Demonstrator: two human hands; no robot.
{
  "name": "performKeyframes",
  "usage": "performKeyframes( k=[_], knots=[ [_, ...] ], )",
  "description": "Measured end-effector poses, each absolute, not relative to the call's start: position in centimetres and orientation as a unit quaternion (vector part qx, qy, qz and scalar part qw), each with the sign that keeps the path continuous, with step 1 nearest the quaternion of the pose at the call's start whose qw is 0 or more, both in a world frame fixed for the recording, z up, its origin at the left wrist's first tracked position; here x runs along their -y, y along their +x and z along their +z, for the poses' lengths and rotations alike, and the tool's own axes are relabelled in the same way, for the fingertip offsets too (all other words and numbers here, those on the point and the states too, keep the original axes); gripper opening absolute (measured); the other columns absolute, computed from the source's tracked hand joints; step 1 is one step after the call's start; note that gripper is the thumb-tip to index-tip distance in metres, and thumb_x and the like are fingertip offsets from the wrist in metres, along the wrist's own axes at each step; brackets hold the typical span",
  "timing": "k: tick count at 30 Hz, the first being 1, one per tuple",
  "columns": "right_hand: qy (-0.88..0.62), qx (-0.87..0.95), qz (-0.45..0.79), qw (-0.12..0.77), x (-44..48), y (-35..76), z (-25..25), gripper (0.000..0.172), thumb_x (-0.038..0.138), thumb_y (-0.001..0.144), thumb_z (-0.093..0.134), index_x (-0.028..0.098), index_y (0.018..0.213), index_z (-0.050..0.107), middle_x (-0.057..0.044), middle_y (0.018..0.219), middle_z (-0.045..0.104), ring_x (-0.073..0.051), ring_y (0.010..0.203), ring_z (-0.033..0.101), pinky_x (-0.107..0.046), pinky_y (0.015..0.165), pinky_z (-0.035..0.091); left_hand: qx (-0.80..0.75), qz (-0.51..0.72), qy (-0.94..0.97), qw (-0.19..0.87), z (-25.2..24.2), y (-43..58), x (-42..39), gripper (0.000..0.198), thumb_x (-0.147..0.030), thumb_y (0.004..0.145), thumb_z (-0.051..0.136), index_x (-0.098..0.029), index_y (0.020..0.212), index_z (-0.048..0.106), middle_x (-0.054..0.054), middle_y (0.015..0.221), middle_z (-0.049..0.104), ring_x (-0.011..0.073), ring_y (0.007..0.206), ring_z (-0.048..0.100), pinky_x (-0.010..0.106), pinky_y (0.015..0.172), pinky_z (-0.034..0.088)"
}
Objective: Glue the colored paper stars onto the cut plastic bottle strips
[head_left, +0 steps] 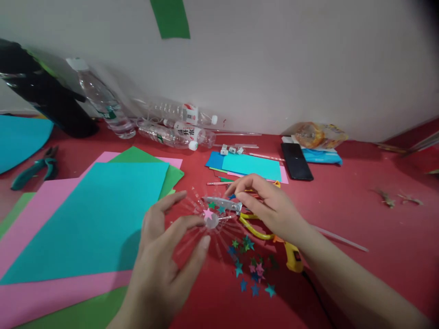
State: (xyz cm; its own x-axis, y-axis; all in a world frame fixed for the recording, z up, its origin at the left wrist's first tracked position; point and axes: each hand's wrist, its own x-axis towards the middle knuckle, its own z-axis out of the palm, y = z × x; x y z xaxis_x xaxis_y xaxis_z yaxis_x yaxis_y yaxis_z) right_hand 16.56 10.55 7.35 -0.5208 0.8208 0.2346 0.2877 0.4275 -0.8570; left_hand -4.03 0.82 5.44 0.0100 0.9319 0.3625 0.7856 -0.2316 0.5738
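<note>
Steady the disc (213,223) with the spread left hand (163,256) — right hand (265,201) pinched, its hold unclear — without nudging the star (207,213) at its rim.

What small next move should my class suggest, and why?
Perhaps steady the clear disc with the left hand: that hand is curved beside it, the right hand is close by, and the pink star at the disc's edge might shift if bumped.

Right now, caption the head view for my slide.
Left hand beside clear plastic starburst, right hand over yellow-handled metal scissors.
</note>
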Motion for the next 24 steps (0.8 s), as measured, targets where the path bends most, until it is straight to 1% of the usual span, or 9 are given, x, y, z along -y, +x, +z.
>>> performKeyframes(
  k=[1, 3, 7, 12, 13, 16, 20, 22, 24],
  knots=[
    [-0.358, 0.780, 0.390, 0.334, -10.7, 16.5, 6.9, 0.012, 0.026, 0.098, 0.046, 0.020, 0.087, 0.050, -0.004, 0.099, 0.065, -0.014, 0.087, 0.060, -0.029, 0.077, 0.046, -0.614, 0.331, 0.712, 0.085, 5.2, -3.8, -0.9, 0.022, -0.029, 0.082, 0.065, -0.028, 0.103, 0.062, 0.008, 0.146, 0.037, 0.0348, 0.134, 0.038, 0.055, 0.104, 0.039],
    [-0.358, 0.778, 0.390, 0.338, -10.9, 16.6, 6.1, 0.011, 0.027, 0.099, 0.046, 0.020, 0.090, 0.050, -0.004, 0.100, 0.063, -0.015, 0.092, 0.060, -0.029, 0.078, 0.046, -0.617, 0.309, 0.721, 0.058, 5.0, -3.3, -1.0, 0.024, -0.030, 0.082, 0.065, -0.026, 0.105, 0.060, 0.010, 0.149, 0.033, 0.0366, 0.136, 0.034, 0.059, 0.104, 0.039],
    [-0.368, 0.745, 0.445, 0.335, -10.0, 17.5, 5.3, 0.011, 0.027, 0.099, 0.044, 0.021, 0.092, 0.049, -0.004, 0.098, 0.061, -0.015, 0.089, 0.061, -0.029, 0.077, 0.047, -0.616, 0.316, 0.720, 0.042, 5.2, -3.1, -1.4, 0.016, -0.024, 0.088, 0.056, -0.025, 0.104, 0.059, 0.013, 0.146, 0.037, 0.0361, 0.135, 0.038, 0.060, 0.102, 0.041],
    [-0.392, 0.724, 0.480, 0.304, -7.8, 18.3, 5.6, 0.013, 0.030, 0.099, 0.045, 0.021, 0.091, 0.049, -0.002, 0.090, 0.059, -0.013, 0.078, 0.059, -0.028, 0.069, 0.046, -0.639, 0.325, 0.695, 0.049, 4.7, -4.3, -2.2, 0.020, -0.023, 0.091, 0.052, -0.027, 0.110, 0.060, 0.011, 0.143, 0.040, 0.0346, 0.133, 0.041, 0.059, 0.102, 0.043],
    [-0.390, 0.725, 0.483, 0.298, -7.4, 18.3, 5.7, 0.013, 0.030, 0.099, 0.045, 0.021, 0.090, 0.048, -0.001, 0.089, 0.059, -0.013, 0.076, 0.058, -0.027, 0.067, 0.046, -0.640, 0.325, 0.694, 0.049, 4.6, -4.6, -2.4, 0.021, -0.023, 0.091, 0.052, -0.027, 0.111, 0.060, 0.010, 0.143, 0.041, 0.0344, 0.133, 0.041, 0.060, 0.103, 0.041],
    [-0.383, 0.739, 0.479, 0.279, -6.6, 18.2, 6.0, 0.013, 0.028, 0.098, 0.045, 0.021, 0.087, 0.049, -0.001, 0.085, 0.057, -0.012, 0.074, 0.055, -0.026, 0.064, 0.044, -0.635, 0.345, 0.687, 0.074, 4.5, -5.0, -2.7, 0.022, -0.023, 0.091, 0.053, -0.028, 0.111, 0.059, 0.009, 0.139, 0.046, 0.0314, 0.133, 0.042, 0.059, 0.107, 0.038],
    [-0.375, 0.747, 0.478, 0.269, -6.5, 18.0, 6.1, 0.014, 0.028, 0.099, 0.043, 0.021, 0.088, 0.049, -0.001, 0.085, 0.057, -0.013, 0.076, 0.055, -0.027, 0.065, 0.045, -0.611, 0.389, 0.668, 0.171, 4.6, -5.3, -2.6, 0.018, -0.023, 0.090, 0.053, -0.030, 0.106, 0.059, 0.006, 0.139, 0.046, 0.0273, 0.135, 0.043, 0.055, 0.109, 0.039],
    [-0.374, 0.741, 0.485, 0.274, -6.6, 18.0, 5.9, 0.014, 0.029, 0.099, 0.042, 0.021, 0.089, 0.048, -0.001, 0.087, 0.058, -0.013, 0.077, 0.056, -0.028, 0.066, 0.045, -0.606, 0.399, 0.659, 0.198, 4.8, -5.3, -2.3, 0.013, -0.023, 0.089, 0.055, -0.029, 0.100, 0.060, 0.005, 0.141, 0.044, 0.0274, 0.136, 0.041, 0.054, 0.109, 0.039],
    [-0.375, 0.738, 0.484, 0.283, -6.7, 18.1, 5.8, 0.014, 0.029, 0.099, 0.043, 0.022, 0.089, 0.048, -0.001, 0.087, 0.058, -0.013, 0.079, 0.057, -0.027, 0.066, 0.045, -0.611, 0.393, 0.659, 0.197, 5.0, -5.2, -2.0, 0.009, -0.024, 0.087, 0.059, -0.027, 0.095, 0.061, 0.005, 0.144, 0.042, 0.0288, 0.139, 0.038, 0.055, 0.111, 0.036]
  ],
)
